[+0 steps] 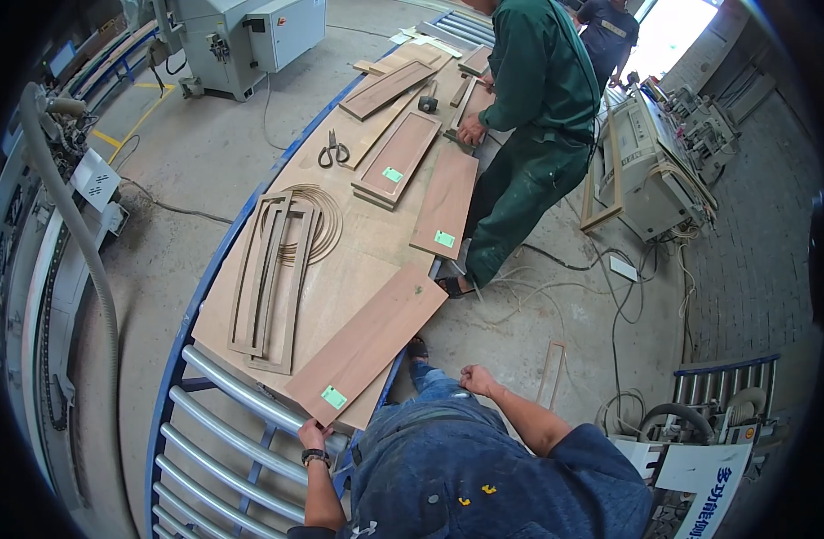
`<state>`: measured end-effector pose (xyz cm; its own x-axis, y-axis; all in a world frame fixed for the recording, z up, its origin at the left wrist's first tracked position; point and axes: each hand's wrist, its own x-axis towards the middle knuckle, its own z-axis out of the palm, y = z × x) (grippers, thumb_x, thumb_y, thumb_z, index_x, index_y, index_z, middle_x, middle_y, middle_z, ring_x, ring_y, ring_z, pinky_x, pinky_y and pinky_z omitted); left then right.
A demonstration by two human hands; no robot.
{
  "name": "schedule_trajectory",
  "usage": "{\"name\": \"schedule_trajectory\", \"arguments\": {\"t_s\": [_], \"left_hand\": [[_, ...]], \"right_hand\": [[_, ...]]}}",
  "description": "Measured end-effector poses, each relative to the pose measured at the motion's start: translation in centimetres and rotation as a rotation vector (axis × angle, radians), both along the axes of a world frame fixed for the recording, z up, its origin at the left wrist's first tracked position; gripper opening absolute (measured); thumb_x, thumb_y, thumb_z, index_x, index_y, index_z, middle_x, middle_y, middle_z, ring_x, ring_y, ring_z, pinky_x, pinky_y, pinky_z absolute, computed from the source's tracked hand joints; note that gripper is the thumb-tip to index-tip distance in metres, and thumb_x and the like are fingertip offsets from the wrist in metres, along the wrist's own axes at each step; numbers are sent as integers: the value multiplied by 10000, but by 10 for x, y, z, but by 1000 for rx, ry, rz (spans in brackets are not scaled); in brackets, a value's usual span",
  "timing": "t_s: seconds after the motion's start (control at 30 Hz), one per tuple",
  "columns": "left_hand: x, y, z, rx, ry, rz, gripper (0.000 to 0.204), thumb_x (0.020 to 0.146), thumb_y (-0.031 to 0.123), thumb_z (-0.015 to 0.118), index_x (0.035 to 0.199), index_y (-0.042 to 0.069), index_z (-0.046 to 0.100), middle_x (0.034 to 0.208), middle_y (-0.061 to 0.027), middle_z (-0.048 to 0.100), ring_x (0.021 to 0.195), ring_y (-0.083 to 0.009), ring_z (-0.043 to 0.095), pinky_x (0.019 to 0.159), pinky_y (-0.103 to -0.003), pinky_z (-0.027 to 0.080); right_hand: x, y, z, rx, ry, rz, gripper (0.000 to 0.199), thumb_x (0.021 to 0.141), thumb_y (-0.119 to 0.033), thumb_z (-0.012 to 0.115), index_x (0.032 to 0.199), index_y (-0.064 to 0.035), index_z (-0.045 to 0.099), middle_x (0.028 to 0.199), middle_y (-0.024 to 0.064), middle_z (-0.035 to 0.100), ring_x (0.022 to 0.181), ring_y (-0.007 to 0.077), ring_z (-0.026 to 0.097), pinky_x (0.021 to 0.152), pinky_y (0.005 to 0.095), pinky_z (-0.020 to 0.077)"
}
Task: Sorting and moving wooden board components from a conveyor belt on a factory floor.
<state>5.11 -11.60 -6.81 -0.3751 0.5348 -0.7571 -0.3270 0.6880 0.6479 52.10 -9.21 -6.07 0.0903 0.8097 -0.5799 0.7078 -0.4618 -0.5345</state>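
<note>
A long reddish-brown wooden panel (372,341) with a green label near its lower end lies slantwise on the near end of the table. At that end's corner, my left hand (313,435) grips the panel's edge. My right hand (477,380) is held beside my right thigh, away from the table, with its fingers curled; what is in them, if anything, is hidden. Beyond the panel lies another labelled board (445,202). Left of it are several narrow wooden frames (297,296) and a coil of thin edging strip (333,225).
Across the table, a co-worker in green (542,99) handles narrow wooden pieces. Scissors (333,149), a mallet (427,104) and framed panels (398,154) lie on the plywood top (223,310). Metal rollers (223,427) run at the near left. Cables (614,314) cross the floor at right.
</note>
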Motion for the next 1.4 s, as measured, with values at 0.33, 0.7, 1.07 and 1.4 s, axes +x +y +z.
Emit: {"name": "schedule_trajectory", "arguments": {"t_s": [0.33, 0.7, 1.07, 1.4], "left_hand": [[0, 1, 3, 6, -6, -17, 286, 835, 122, 434, 892, -92, 615, 769, -169, 639, 634, -241, 648, 520, -306, 549], [2, 2, 4, -5, -11, 20, 280, 833, 112, 436, 878, -101, 611, 755, -173, 638, 619, -247, 650, 515, -310, 555], [2, 1, 2, -4, -1, -16, 275, 836, 106, 431, 867, -98, 613, 754, -170, 641, 621, -245, 654, 508, -311, 550], [0, 1, -4, 6, -2, 6, 272, 832, 100, 427, 864, -101, 608, 754, -172, 632, 618, -245, 646, 508, -312, 551]], "right_hand": [[2, 2, -8, -24, 12, 5, 298, 714, -39, 576, 990, 68, 612, 728, 84, 665, 674, 141, 634, 646, 268, 503], [0, 2, 0, -66, 65, -23, 309, 711, -47, 584, 998, 66, 612, 755, 93, 679, 716, 160, 659, 677, 269, 512], [-1, 1, -1, -18, -25, 1, 309, 713, -81, 572, 979, 66, 627, 750, 134, 673, 713, 179, 661, 678, 281, 514], [0, -1, -4, -17, -4, -19, 307, 718, -83, 565, 979, 66, 630, 744, 140, 673, 698, 177, 659, 662, 279, 513]]}}
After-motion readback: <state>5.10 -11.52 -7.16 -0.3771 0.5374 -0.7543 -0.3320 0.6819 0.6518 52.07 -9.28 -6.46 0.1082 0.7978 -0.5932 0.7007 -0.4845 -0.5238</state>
